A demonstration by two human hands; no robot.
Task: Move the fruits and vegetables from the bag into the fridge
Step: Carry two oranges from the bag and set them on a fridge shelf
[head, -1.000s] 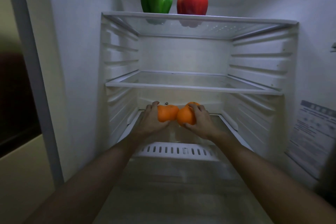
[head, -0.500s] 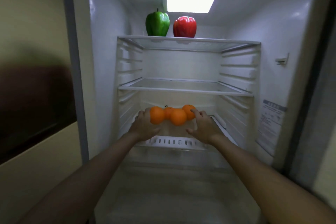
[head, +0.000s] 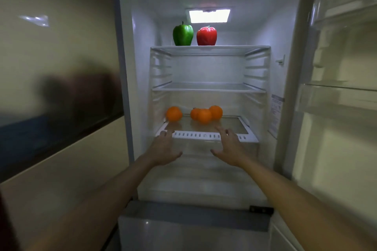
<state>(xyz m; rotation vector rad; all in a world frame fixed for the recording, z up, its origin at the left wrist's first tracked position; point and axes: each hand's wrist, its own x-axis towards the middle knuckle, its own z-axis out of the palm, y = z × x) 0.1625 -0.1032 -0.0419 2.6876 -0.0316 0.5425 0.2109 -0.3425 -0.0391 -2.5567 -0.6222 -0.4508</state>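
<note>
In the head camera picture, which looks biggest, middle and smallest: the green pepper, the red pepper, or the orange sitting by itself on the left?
1. Green pepper and red pepper: too alike to rank.
2. Lone orange: smallest, though it sits on a different shelf.

We see a green pepper (head: 183, 35) and a red pepper (head: 206, 36) with smooth, glossy skins catching the lamp. The oranges (head: 204, 114) look matt and finely dimpled. The top shelf (head: 210, 49) and middle shelf (head: 209, 87) appear as clear glass edged in white plastic; the lowest shelf (head: 234, 126) ends in a slotted white plastic trim. We note glossy, ribbed plastic fridge walls (head: 161, 67), translucent plastic door bins (head: 336, 98), and a paper label (head: 275, 114).
</note>
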